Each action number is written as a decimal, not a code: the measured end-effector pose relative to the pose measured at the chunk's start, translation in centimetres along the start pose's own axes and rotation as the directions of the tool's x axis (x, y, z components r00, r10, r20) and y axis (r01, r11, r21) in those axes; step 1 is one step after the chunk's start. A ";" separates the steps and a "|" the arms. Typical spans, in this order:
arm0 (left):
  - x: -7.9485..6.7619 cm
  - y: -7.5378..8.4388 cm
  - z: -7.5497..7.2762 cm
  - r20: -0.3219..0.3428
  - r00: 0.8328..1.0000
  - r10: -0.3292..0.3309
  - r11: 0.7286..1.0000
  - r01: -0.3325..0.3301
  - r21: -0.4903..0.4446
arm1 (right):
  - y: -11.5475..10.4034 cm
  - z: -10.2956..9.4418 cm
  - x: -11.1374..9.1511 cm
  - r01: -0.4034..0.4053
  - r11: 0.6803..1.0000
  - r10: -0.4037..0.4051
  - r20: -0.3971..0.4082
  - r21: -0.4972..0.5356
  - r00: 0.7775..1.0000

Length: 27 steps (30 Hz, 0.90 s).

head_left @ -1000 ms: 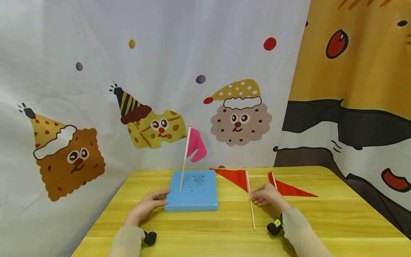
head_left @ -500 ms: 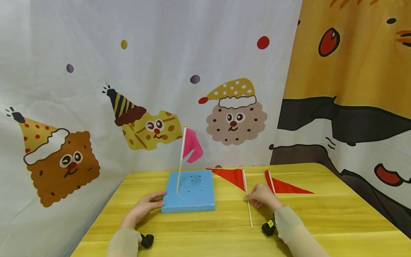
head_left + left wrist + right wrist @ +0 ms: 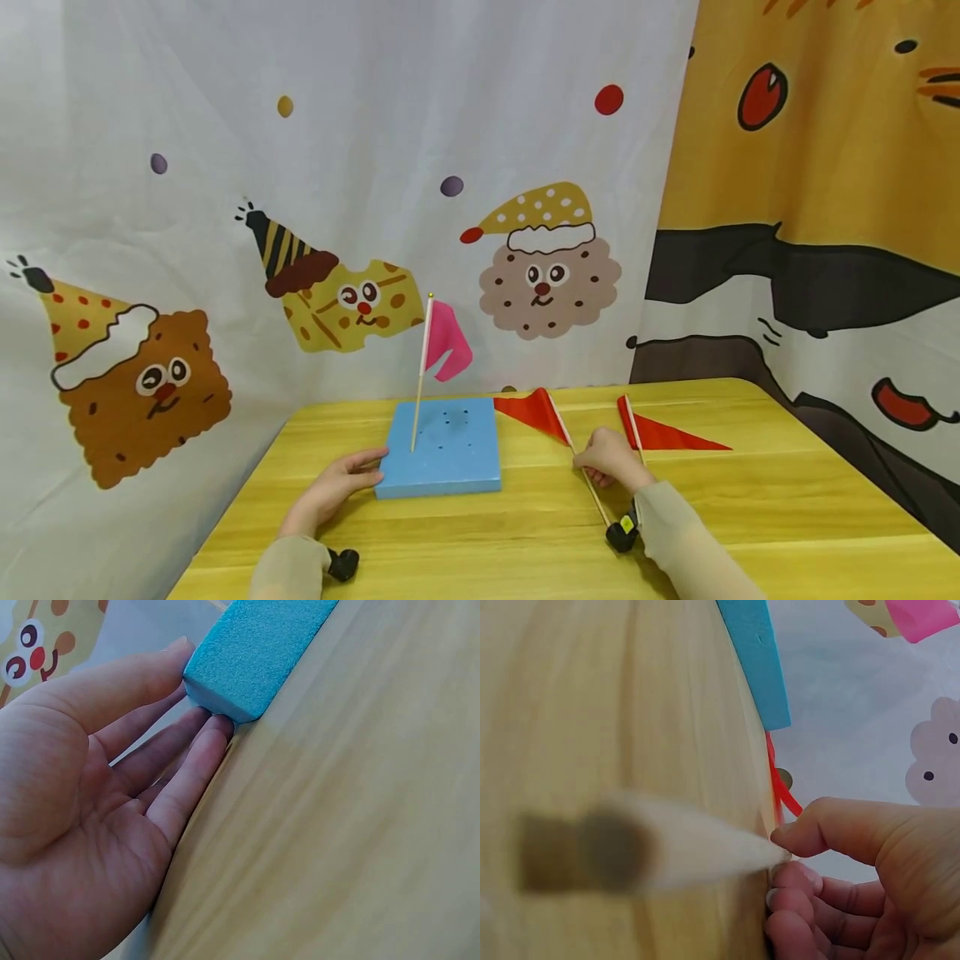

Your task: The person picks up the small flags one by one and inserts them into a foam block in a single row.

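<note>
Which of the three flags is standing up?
The pink flag, its stick standing in the blue block. The left red flag is pinched by the right hand; the right red flag lies on the table.

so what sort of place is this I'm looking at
Probably a play or craft corner, going by the cartoon-printed backdrop behind the wood-grain table and the blue block with a pink flag standing in it.
</note>
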<state>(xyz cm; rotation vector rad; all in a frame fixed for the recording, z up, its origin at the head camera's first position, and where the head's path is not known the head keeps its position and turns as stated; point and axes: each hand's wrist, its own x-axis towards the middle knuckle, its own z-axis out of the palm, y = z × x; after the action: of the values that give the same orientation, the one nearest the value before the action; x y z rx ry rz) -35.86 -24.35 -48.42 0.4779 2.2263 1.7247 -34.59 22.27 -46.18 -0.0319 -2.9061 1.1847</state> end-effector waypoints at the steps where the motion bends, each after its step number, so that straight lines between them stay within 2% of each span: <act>1: 0.0 0.0 0.0 -0.001 1.000 0.000 1.000 0.000 -0.002 | -0.1 0.0 0.0 -0.001 1.000 0.001 0.000 -0.005 1.000; 6: -0.2 -0.1 0.0 -0.005 1.000 -0.003 1.000 0.003 -0.004 | -0.3 -0.2 0.0 0.010 1.000 -0.009 -0.013 0.008 1.000; 12: -0.1 -0.1 0.0 -0.008 1.000 -0.015 1.000 0.015 -0.001 | 0.1 -0.6 0.0 -0.022 0.993 0.019 0.026 0.118 0.999; 20: 0.1 0.0 0.0 -0.007 1.000 -0.015 1.000 0.015 -0.007 | 0.9 -1.1 0.7 -0.094 0.950 0.066 0.103 0.297 0.992; 22: 0.1 0.0 0.0 -0.002 1.000 -0.013 1.000 0.013 -0.007 | 1.0 -1.3 1.0 -0.108 0.935 0.077 0.105 0.339 0.991; 27: -0.2 0.1 0.0 0.006 1.000 -0.015 1.000 0.015 -0.002 | 0.5 -2.2 1.4 -0.083 0.910 0.063 0.061 0.407 0.996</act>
<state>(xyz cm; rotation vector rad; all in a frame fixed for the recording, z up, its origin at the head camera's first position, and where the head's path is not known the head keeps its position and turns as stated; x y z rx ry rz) -35.70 -24.38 -48.30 0.4647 2.2185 1.7156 -35.91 24.19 -44.99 -0.1134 -2.6470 1.8047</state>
